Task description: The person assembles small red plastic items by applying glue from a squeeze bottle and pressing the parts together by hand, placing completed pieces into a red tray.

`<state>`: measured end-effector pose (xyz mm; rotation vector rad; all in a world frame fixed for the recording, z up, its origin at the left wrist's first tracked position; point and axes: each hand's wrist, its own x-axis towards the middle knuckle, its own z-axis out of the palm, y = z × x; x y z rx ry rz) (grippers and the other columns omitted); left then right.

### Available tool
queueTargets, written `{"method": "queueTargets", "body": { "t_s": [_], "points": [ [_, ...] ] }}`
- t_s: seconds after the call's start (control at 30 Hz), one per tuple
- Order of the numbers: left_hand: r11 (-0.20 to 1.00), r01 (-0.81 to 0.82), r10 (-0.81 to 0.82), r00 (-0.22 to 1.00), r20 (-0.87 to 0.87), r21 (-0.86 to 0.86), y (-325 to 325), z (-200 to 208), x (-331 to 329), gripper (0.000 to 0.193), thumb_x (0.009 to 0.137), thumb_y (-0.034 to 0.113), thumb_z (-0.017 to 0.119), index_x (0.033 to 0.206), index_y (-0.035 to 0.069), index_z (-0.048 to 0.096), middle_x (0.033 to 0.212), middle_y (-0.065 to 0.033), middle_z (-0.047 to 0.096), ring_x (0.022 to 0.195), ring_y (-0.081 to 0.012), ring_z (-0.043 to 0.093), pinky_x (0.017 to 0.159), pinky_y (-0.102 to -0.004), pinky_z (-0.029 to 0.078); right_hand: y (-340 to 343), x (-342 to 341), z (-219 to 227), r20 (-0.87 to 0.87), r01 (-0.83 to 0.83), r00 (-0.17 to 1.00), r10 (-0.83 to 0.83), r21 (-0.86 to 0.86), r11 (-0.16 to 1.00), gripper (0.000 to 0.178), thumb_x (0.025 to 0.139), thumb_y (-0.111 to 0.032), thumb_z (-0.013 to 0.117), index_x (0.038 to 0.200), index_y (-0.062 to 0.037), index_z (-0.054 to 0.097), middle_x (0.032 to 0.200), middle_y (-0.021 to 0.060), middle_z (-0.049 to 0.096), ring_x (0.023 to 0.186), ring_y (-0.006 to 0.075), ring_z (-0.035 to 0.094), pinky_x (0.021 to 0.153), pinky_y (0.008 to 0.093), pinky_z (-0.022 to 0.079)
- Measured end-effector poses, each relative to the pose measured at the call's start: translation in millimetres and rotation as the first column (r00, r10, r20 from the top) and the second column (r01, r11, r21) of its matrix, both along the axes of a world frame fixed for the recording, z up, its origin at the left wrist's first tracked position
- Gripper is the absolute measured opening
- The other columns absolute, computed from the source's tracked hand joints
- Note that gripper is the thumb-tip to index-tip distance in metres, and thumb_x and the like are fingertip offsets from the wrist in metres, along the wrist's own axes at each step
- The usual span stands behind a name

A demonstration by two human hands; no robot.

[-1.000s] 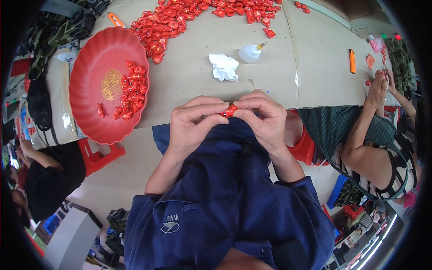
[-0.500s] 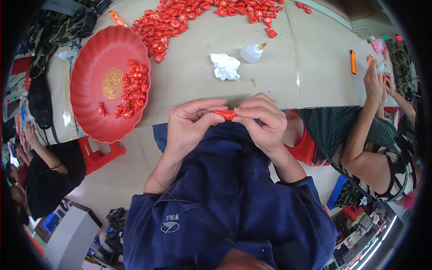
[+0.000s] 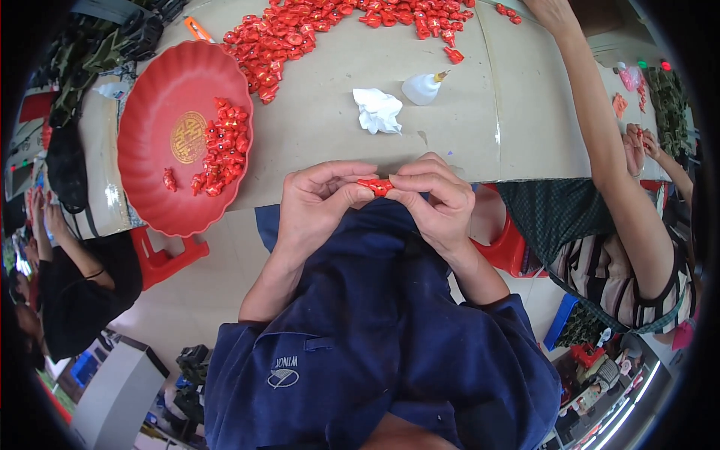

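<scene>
A small glossy red figurine [image 3: 376, 187] with gold marks is pinched between my two hands, just off the table's front edge. My left hand [image 3: 319, 199] has its thumb and index finger closed on one end. At the other end, the thumb and fingertips of my right hand [image 3: 439, 196] grip it. The fingertips cover part of the figurine. Beyond my hands, on the table, are a crumpled white tissue [image 3: 377, 111] and a white squeeze bottle [image 3: 421, 88] with a yellowish nozzle. Left of them stands a scalloped red tray [image 3: 150, 127], a cluster of similar red figurines [image 3: 223, 146] along its right side.
A large heap of red figurines [image 3: 289, 37] spreads across the far table, beside an orange cutter [image 3: 198, 30]. At the right, a co-worker's arm [image 3: 592, 97] reaches across the table. Another person's hands [image 3: 58, 221] are at the left. Red stools [image 3: 504, 240] flank me.
The co-worker at the right has stretched an arm far across the table, and the orange object there is no longer visible. My hands keep the same pinch on the figurine, barely shifted.
</scene>
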<state>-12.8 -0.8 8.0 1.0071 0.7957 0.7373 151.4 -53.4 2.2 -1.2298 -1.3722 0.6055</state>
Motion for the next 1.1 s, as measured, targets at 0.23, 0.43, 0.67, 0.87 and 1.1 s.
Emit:
{"method": "queueTargets", "body": {
  "t_s": [0.23,0.43,0.67,0.87,1.1],
  "points": [
    [1.000,-0.002,0.002,1.000,-0.018,-0.017,0.4,-1.0,-0.1,0.019,0.079,-0.003,0.061,0.098,-0.004,0.061,0.082,-0.0093,0.065,0.070,-0.0092,0.060,0.061,-0.0205,0.048,-0.9,-0.9,-2.6,-0.040,0.011,0.999,-0.013,-0.055,0.998,0.016,0.064,0.002,0.071,0.078,-0.0019,0.067,0.071,0.0063,0.061,0.066,0.0159,0.056,0.059,0.0250,0.043],
    [0.999,-0.001,0.001,1.000,-0.024,-0.032,1.2,-0.6,0.5,0.019,0.079,-0.003,0.060,0.098,-0.004,0.061,0.082,-0.0093,0.065,0.071,-0.0100,0.061,0.062,-0.0207,0.049,-0.6,-1.2,-3.4,-0.072,0.011,0.997,-0.016,-0.079,0.997,0.016,0.064,0.002,0.071,0.079,-0.0016,0.067,0.072,0.0069,0.062,0.065,0.0161,0.056,0.058,0.0251,0.043],
    [1.000,0.001,-0.002,0.999,-0.039,-0.031,1.6,-0.8,0.5,0.019,0.080,-0.002,0.061,0.098,-0.004,0.061,0.083,-0.0092,0.065,0.072,-0.0105,0.061,0.063,-0.0210,0.051,-2.2,-2.7,-3.9,-0.166,-0.009,0.986,-0.014,-0.139,0.990,0.015,0.067,0.003,0.070,0.081,-0.0004,0.067,0.076,0.0083,0.062,0.069,0.0136,0.057,0.057,0.0219,0.047],
    [1.000,0.002,-0.003,0.999,-0.047,-0.025,1.9,0.2,0.8,0.019,0.080,0.000,0.061,0.098,-0.004,0.061,0.083,-0.0091,0.065,0.073,-0.0108,0.062,0.064,-0.0213,0.051,-3.3,-2.3,-6.6,-0.227,-0.032,0.974,-0.008,-0.170,0.985,0.015,0.069,0.003,0.069,0.083,-0.0002,0.067,0.079,0.0081,0.061,0.071,0.0117,0.058,0.057,0.0211,0.048],
    [1.000,0.002,-0.003,0.999,-0.037,-0.008,1.8,-2.1,-0.1,0.019,0.080,-0.001,0.061,0.099,-0.004,0.061,0.084,-0.0089,0.065,0.075,-0.0113,0.062,0.065,-0.0221,0.052,-3.7,-4.1,-6.8,-0.257,-0.032,0.966,-0.016,-0.182,0.983,0.014,0.070,0.003,0.069,0.083,0.0001,0.066,0.080,0.0088,0.061,0.071,0.0119,0.058,0.057,0.0209,0.049]
  ]
}}
